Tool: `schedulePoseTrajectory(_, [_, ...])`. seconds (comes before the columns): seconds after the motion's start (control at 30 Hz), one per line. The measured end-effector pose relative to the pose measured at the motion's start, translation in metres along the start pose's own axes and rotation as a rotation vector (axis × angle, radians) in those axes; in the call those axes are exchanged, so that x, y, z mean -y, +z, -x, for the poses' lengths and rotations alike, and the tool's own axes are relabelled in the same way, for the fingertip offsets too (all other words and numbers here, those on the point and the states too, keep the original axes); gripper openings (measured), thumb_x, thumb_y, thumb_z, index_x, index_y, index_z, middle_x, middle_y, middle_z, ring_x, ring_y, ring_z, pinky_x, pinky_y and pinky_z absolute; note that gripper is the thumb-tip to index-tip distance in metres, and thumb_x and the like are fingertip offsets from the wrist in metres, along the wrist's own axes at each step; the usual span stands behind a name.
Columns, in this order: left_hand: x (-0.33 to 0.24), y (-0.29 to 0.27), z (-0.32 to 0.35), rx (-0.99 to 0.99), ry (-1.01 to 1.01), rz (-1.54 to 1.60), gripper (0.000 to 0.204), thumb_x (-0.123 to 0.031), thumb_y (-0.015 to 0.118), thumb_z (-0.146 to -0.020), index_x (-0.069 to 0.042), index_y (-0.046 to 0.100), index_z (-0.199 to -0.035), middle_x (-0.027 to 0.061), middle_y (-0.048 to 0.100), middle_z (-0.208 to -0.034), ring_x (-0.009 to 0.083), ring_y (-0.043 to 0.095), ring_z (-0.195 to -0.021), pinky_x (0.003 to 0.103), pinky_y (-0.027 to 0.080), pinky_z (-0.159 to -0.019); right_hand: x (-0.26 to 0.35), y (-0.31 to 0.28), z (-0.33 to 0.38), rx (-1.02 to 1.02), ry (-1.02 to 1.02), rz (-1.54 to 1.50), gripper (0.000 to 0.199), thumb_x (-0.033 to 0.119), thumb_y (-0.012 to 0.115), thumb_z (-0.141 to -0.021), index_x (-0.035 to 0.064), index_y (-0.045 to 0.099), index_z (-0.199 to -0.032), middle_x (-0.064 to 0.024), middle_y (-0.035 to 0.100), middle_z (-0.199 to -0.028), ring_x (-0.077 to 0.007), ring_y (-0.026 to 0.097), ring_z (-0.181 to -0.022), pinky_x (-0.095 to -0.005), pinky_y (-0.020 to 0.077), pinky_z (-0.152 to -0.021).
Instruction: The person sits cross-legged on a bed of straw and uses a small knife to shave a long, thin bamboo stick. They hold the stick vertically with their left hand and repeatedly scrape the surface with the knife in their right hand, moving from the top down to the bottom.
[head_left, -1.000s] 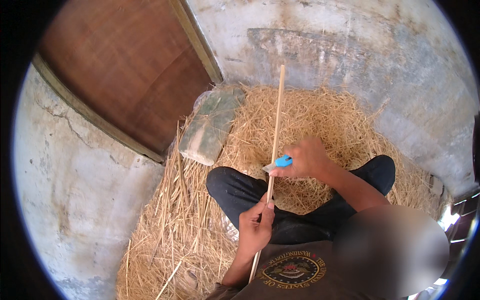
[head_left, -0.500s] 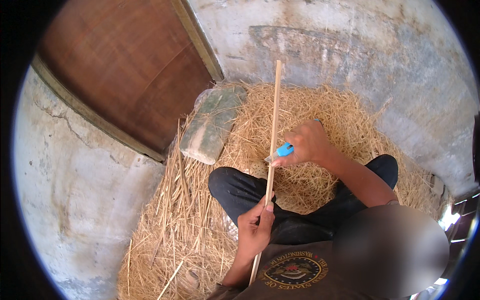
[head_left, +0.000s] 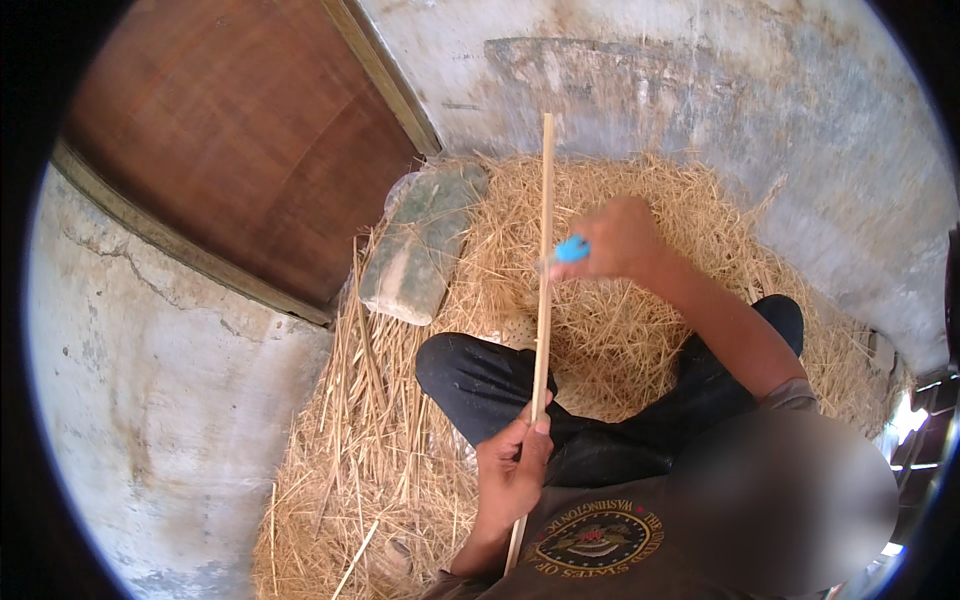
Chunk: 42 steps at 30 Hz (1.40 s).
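A long, pale strip of wood or bamboo (head_left: 546, 200) rises from beside my torso, its top end well above the straw. My left hand (head_left: 512, 465) is closed round its lower part, thumb along the strip, near my bent knee. Higher up, my right hand (head_left: 620, 240) grips a blue-handled utility knife (head_left: 572, 249). The hand and the knife are smeared by motion. The knife's blurred blade meets the strip's edge, or lies just beside it; I cannot tell which.
Loose straw and shavings (head_left: 390, 480) cover the floor around my crossed legs (head_left: 480, 385). A greenish stone block (head_left: 420, 250) lies ahead on the left, near a brown wooden door (head_left: 250, 150). Stained plaster walls (head_left: 650, 90) stand close on both sides.
My right hand has moved up along the strip with the knife, away from my body. My left hand keeps its hold on the strip's lower part.
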<state>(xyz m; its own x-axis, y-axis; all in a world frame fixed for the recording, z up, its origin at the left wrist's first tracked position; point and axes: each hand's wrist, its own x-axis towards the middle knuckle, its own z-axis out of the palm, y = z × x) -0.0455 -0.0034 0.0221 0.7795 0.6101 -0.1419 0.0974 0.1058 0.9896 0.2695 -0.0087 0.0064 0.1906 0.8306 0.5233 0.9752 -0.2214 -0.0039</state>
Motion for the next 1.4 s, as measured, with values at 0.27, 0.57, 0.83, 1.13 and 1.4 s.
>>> schedulePoseTrajectory(0.27, [0.014, 0.008, 0.024, 0.126, -0.111, 0.009, 0.032, -0.016, 0.052, -0.098, -0.002, 0.058, -0.127, -0.0056, 0.046, -0.061, 0.0002, 0.036, -0.050, 0.018, 0.027, -0.044, -0.095, -0.013, -0.016, 0.369, 0.754, 0.089, 0.075, 0.078, 0.044, -0.080, 0.0071, 0.063, -0.065, -0.0024, 0.052, -0.055, -0.0175, 0.053, -0.053, -0.0352, 0.0446, -0.049])
schedulePoseTrajectory(0.57, [0.012, 0.007, -0.013, 0.048, -0.204, 0.106, 0.033, -0.019, 0.051, -0.099, -0.002, 0.058, -0.126, -0.0028, 0.046, -0.057, 0.0019, 0.038, -0.045, 0.017, 0.028, -0.041, -0.052, -0.010, 0.065, 0.237, 0.564, -0.223, 0.063, 0.066, 0.056, -0.082, 0.0069, 0.064, -0.064, -0.0091, 0.054, -0.051, -0.0231, 0.055, -0.047, -0.0379, 0.0459, -0.051])
schedulePoseTrajectory(0.83, [-0.009, 0.036, -0.059, 0.062, 0.034, -0.213, 0.036, -0.016, 0.051, -0.098, 0.002, 0.053, -0.130, -0.0070, 0.042, -0.060, 0.0002, 0.035, -0.053, 0.017, 0.027, -0.047, 0.007, -0.029, 0.051, 0.108, 0.159, -0.279, 0.072, 0.080, 0.058, -0.067, 0.0101, 0.057, -0.052, -0.0066, 0.048, -0.041, -0.0237, 0.052, -0.035, -0.0361, 0.0401, -0.038])
schedulePoseTrajectory(1.13, [-0.025, 0.065, -0.079, 0.051, 0.064, -0.333, 0.016, -0.002, 0.053, -0.094, 0.013, 0.057, -0.089, 0.0053, 0.066, -0.094, 0.0028, 0.036, -0.067, 0.021, 0.035, -0.056, -0.030, -0.021, 0.057, 0.103, 0.230, -0.279, 0.071, 0.078, 0.059, -0.070, 0.0093, 0.057, -0.051, -0.0079, 0.049, -0.041, -0.0249, 0.053, -0.036, -0.0354, 0.0411, -0.038])
schedulePoseTrajectory(1.4, [-0.024, 0.076, -0.081, 0.050, 0.128, -0.425, 0.032, -0.007, 0.053, -0.095, 0.003, 0.056, -0.126, -0.0074, 0.044, -0.066, 0.0014, 0.034, -0.061, 0.019, 0.029, -0.052, -0.016, -0.028, 0.071, -0.025, 0.080, -0.313, 0.076, 0.082, 0.059, -0.063, 0.0088, 0.051, -0.046, -0.0063, 0.044, -0.039, -0.0229, 0.050, -0.035, -0.0344, 0.0375, -0.037])
